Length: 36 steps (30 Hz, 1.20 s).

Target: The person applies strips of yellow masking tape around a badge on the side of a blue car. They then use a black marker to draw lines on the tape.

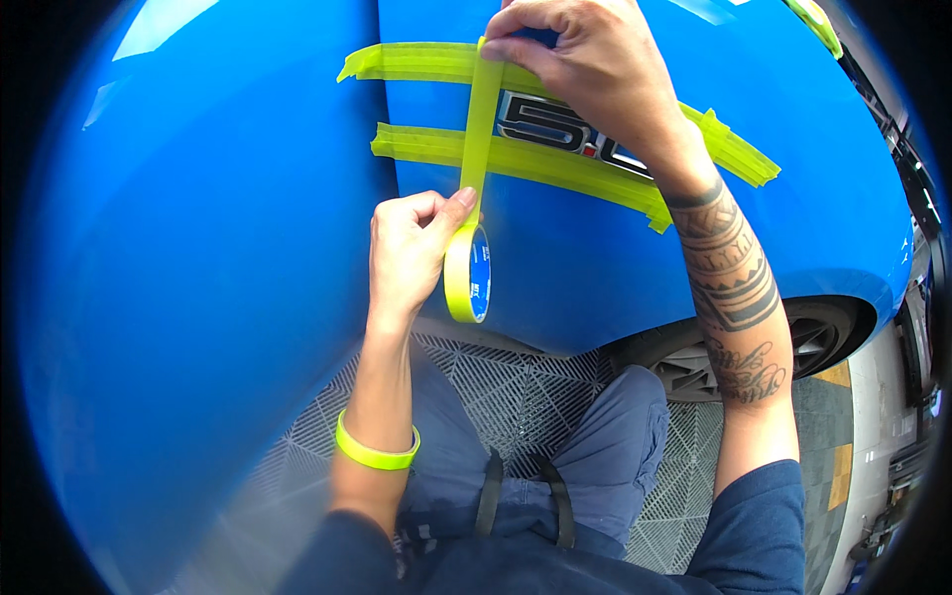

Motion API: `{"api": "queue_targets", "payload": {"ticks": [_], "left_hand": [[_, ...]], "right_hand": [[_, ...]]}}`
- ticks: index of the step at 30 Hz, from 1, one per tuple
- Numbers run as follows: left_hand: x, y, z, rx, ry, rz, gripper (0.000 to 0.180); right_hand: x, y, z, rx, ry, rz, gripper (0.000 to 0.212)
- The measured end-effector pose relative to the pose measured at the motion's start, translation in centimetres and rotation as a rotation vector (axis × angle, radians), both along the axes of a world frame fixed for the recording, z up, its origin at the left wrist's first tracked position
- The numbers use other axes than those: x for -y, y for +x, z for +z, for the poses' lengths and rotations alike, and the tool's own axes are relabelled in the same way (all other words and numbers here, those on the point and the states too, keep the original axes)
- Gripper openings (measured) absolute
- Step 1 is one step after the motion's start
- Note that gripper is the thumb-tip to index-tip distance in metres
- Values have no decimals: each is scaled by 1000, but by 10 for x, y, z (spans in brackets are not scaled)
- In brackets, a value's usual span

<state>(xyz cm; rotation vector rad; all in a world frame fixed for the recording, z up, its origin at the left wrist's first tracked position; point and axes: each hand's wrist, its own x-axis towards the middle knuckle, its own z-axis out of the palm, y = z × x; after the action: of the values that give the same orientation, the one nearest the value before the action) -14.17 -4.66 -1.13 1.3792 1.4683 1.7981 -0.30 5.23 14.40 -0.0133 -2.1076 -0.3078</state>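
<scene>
My left hand [402,253] is closed on a roll of yellow-green masking tape [458,278], with the thumb pressed on the tape where it leaves the roll. A taut strip [479,129] runs up from there to my right hand [595,69], which pinches its top end between thumb and fingers. This strip passes just left of a chrome and black badge [540,121] on a blue car panel [565,248]. Taped bands lie above the badge [416,62] and below it [421,144]. My right hand and wrist hide part of the badge and the upper band.
A dark panel gap [386,109] runs down left of the badge. The car's wheel [684,367] is at lower right, by my knee. Another loop of the tape [377,456] circles my left forearm. Grey grid floor tiles [496,387] lie beneath me.
</scene>
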Motion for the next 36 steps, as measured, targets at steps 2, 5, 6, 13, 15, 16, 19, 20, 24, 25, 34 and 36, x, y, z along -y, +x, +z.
{"api": "queue_targets", "payload": {"ticks": [2, 5, 6, 13, 15, 16, 19, 20, 24, 25, 34, 36], "left_hand": [[-3, -1, -2, 15, 48, -21, 34], [-6, -2, -5, 26, 50, -16, 35], [-7, -2, -6, 26, 56, -16, 35], [-10, -3, -7, -3, 49, 3, 35], [-10, -3, -7, -14, 39, 7, 35], [-9, -4, -6, -20, 22, 12, 35], [-8, -2, -2, -31, -10, 19, 36], [-7, -2, 0, -33, -18, 21, 36], [-7, -3, 1, -69, -50, 46, 37], [-8, -4, 0, -72, -46, 44, 37], [-8, -6, 6, -184, -83, 54, 34], [-8, -6, 6, -185, -88, 53, 33]], "right_hand": [[7, 0, 2, 6, 12, -14, 6], [8, -1, 1, 8, 31, -19, 6], [8, 0, 1, 14, 20, -21, 6], [13, 0, 1, 23, 33, -46, 6], [15, -1, 2, 29, 14, -51, 6], [16, -1, 3, 36, -13, -47, 6], [7, -3, 1, 30, 31, -37, 6], [2, -3, 0, 24, 67, -34, 6], [2, -4, 0, 42, 23, -30, 5], [13, -3, 2, 48, 26, -64, 5], [0, -3, -2, 31, 10, -26, 5], [-1, -3, -3, 25, 1, -3, 5]]}}
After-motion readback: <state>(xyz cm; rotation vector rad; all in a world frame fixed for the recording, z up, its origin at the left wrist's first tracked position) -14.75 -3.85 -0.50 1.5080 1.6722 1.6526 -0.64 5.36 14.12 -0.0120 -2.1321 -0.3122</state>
